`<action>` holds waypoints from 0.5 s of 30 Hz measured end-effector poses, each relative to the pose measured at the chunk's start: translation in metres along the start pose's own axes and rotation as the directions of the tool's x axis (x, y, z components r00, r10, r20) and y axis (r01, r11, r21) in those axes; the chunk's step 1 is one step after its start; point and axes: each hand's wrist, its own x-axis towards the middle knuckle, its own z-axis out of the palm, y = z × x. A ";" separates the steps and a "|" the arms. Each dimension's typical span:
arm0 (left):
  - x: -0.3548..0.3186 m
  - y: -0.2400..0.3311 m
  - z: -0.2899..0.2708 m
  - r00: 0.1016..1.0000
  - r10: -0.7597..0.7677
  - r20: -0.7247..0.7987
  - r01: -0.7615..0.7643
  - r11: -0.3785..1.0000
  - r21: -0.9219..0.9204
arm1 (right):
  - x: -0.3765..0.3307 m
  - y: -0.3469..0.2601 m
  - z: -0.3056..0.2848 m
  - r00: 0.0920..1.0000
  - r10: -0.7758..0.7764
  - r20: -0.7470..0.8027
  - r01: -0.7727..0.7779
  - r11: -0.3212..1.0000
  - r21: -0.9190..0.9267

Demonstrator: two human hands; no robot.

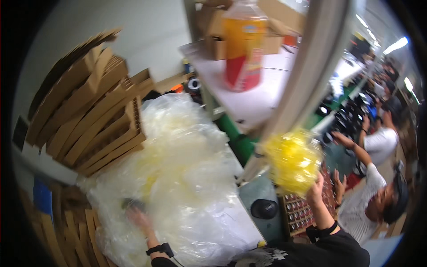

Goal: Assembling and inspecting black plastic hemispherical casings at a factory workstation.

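Right hand [315, 190]: located at 4 o'clock, fingers curled in and gripping the lower right side of a yellow plastic bundle [292, 161]. The bundle, crumpled and glossy, is held up between 3 and 4 o'clock, in front of the lower end of a pale post [307, 66] that leans toward 2 o'clock.

Left hand [140, 220]: located at 7 o'clock, over the near left part of a heap of clear plastic film [182, 153]. Motion blur affects this hand; whether it pinches the film or merely lies against it cannot be told. A small dark object [134, 204] shows just beyond the fingers, kind not determinable.

The heap spreads from the centre toward 8 o'clock, with yellow showing through, on a white table [249, 224]. Cardboard dividers [89, 111] stand at 9 o'clock, beside the heap.

At 5 o'clock: 1 black rounded object [263, 208], near a tray [291, 216] with rows of small compartments. At 12 to 1 o'clock: 1 orange-and-red bottle [243, 51], upright on another white surface [262, 104]. At 4 o'clock, beyond the tray: 1 co-worker [362, 209] wearing a dark cap.
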 end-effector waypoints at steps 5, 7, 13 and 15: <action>0.019 -0.035 0.007 0.967 0.251 0.042 -0.254 0.959 0.121 | -0.022 -0.082 0.035 0.943 -0.181 0.280 0.108 0.960 0.258; -0.003 -0.105 0.027 0.884 0.417 -0.209 -0.367 0.899 0.239 | -0.032 -0.114 0.054 0.896 -0.193 0.399 0.071 0.951 0.301; -0.045 0.024 -0.124 0.914 0.193 0.356 -0.068 0.940 -0.333 | -0.042 -0.146 0.060 0.827 -0.117 0.550 -0.039 0.964 0.263; -0.078 0.021 -0.151 0.913 0.213 0.347 -0.036 0.892 -0.451 | -0.046 -0.147 0.074 0.745 -0.072 0.663 -0.178 0.937 0.301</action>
